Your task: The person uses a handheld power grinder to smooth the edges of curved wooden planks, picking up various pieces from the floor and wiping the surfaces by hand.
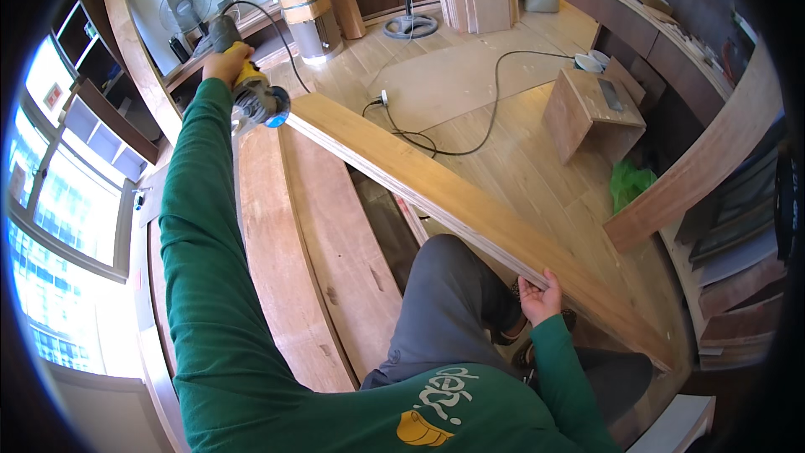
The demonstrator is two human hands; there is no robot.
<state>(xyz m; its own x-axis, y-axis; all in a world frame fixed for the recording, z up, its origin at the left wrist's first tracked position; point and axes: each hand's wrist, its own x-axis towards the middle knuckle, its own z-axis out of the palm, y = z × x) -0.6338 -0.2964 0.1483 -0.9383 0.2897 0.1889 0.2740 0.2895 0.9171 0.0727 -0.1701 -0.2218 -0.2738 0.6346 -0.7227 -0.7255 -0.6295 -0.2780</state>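
Note:
My left hand (pixel 226 65), at the end of my outstretched arm, is closed around a yellow and grey angle grinder (pixel 251 84). A blue disc (pixel 277 120) shows at the grinder's head, beside the far left end of a long wooden board (pixel 436 193). Whether the disc touches the board I cannot tell. The board slants from the far left to the near right, with a pale layered edge toward me. My right hand (pixel 539 297) grips that edge near the board's close end, next to my knee.
Wide wooden planks (pixel 319 260) lie to the left of my leg. A black cord (pixel 495 101) loops over the floor beyond the board. A wooden box (pixel 591 113) and a green plastic bag (pixel 631 184) are at right. A standing fan (pixel 407 0) is at the back.

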